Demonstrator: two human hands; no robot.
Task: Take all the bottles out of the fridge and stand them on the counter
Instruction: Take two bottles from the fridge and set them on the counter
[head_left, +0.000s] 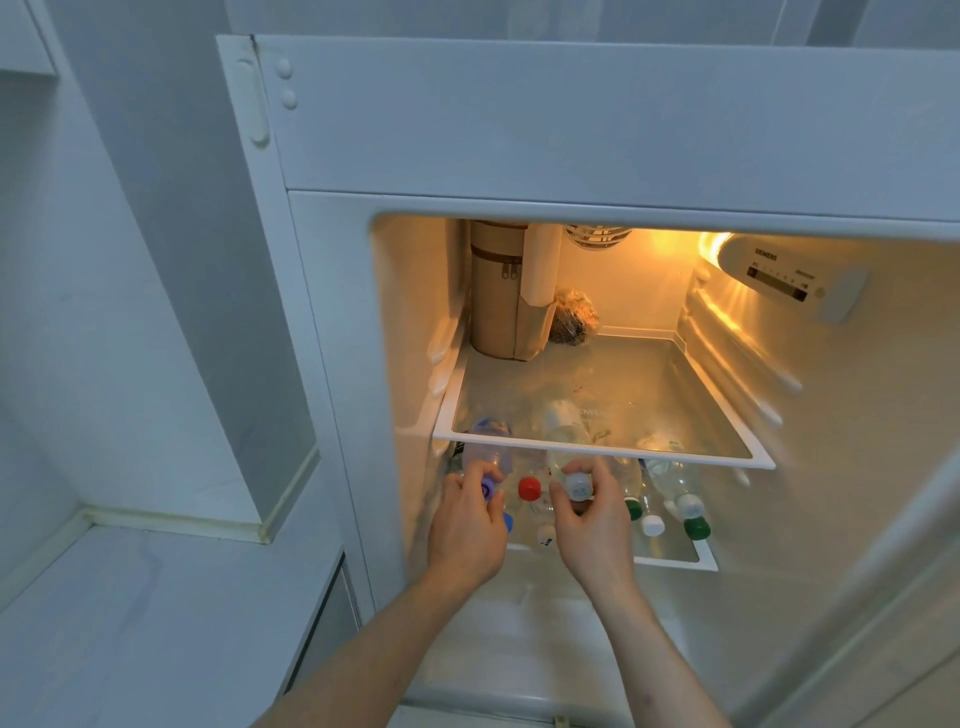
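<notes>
1. While the fridge (597, 114) stands open and lit inside, the pale counter (130, 613) lies at the far left, below a wall cabinet.
2. Left hand (467, 525) reaches under the upper glass shelf (597, 447); its fingers are closed on the neck of a clear bottle with a purple-blue cap (485, 460), which lies on its side on the lower shelf (675, 558).
3. Just beside that hand, between the two hands, a bottle with a red cap (530, 488) lies with its cap facing outward.
4. Right hand (592, 530) is wrapped around the cap end of a second clear bottle with a pale cap (571, 467), also lying down.
5. Right of the hands, more clear bottles lie on the same lower shelf: a dark green cap (632, 508), a white cap (653, 526), and another green cap (697, 528) at the end.
6. On the upper shelf, at the back left corner, a tan zipped bag (498, 301) stands upright, with a small wrapped bundle (574, 317) just beside it.
7. Control panel (779, 280) sits on the right inner wall, near the lamp.
</notes>
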